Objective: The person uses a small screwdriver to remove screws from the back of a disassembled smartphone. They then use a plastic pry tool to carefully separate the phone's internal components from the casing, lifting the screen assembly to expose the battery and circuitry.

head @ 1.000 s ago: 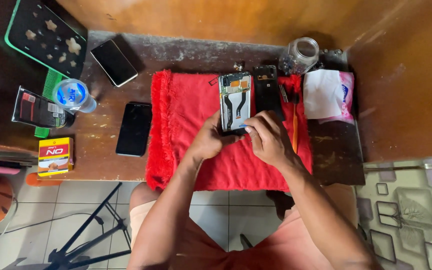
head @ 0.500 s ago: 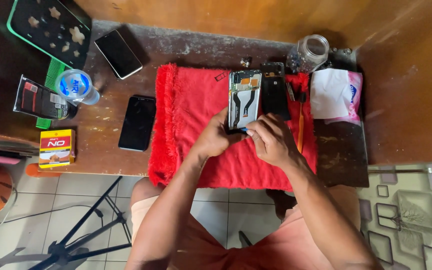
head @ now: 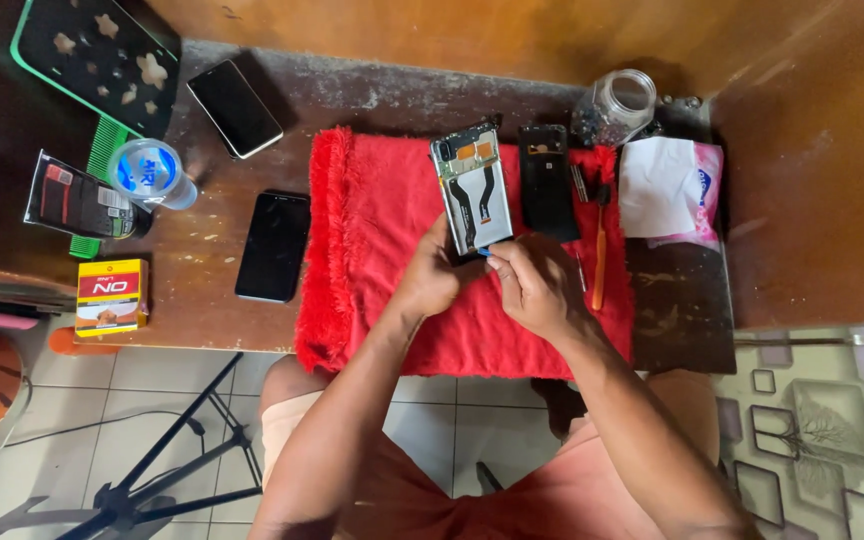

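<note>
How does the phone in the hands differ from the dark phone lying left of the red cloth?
The opened phone shows bare innards, with a flat cable; the dark phone is closed and plain black. The opened phone is held over the red cloth by both hands; the dark phone lies untouched on the wooden table. Both are slim rectangles.

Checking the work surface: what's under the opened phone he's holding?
A red towel lies under the opened phone, spread on the wooden table. The left hand and right hand hold its lower end. The towel patch beneath phone and hands is covered.
</note>
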